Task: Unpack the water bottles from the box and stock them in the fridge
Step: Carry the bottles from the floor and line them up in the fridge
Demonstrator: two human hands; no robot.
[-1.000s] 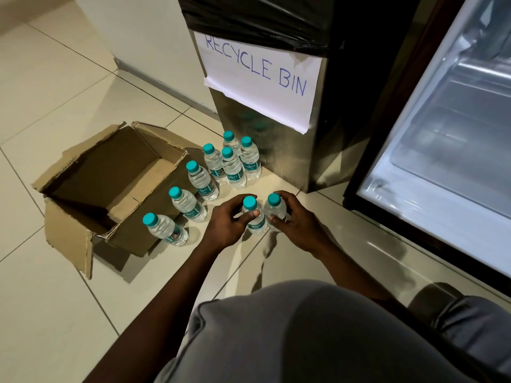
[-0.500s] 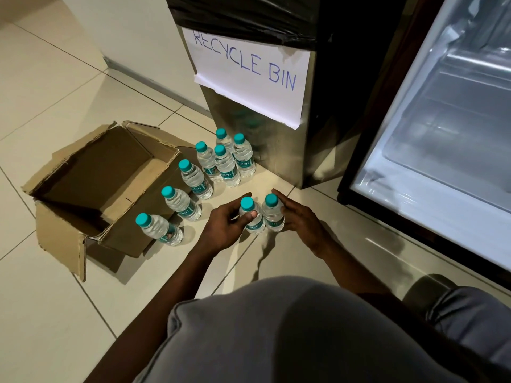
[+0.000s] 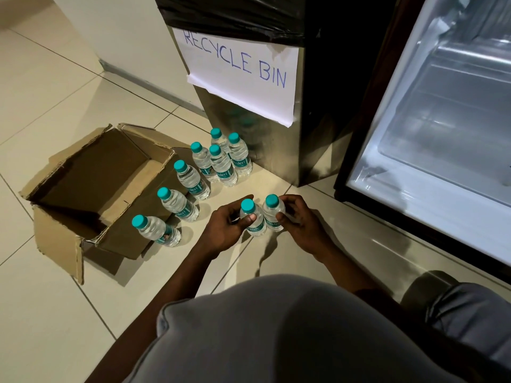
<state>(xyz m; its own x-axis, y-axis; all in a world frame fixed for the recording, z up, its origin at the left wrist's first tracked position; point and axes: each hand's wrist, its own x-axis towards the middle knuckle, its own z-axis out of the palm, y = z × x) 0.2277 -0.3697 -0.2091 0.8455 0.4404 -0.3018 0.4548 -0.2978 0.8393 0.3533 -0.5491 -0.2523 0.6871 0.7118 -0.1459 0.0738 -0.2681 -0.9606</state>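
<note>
While seven bottles (image 3: 218, 164) stand by, each hand (image 3: 225, 230) (image 3: 300, 225) grips one more.

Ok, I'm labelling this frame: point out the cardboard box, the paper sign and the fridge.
cardboard box (image 3: 91, 172): head view, inner wall.
paper sign (image 3: 243, 76): head view, middle of the sheet.
fridge (image 3: 431, 194): head view, white floor inside.

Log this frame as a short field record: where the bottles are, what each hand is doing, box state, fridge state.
bottles on floor: nine in view, all upright, teal caps
left hand: grips the left bottle of the near pair
right hand: grips the right bottle of the near pair
other seven bottles: stand untouched between box and bin
box: open, on its side, nothing visible inside
fridge: door open, no bottles seen inside
recycle bin: behind the bottles, paper sign
</note>
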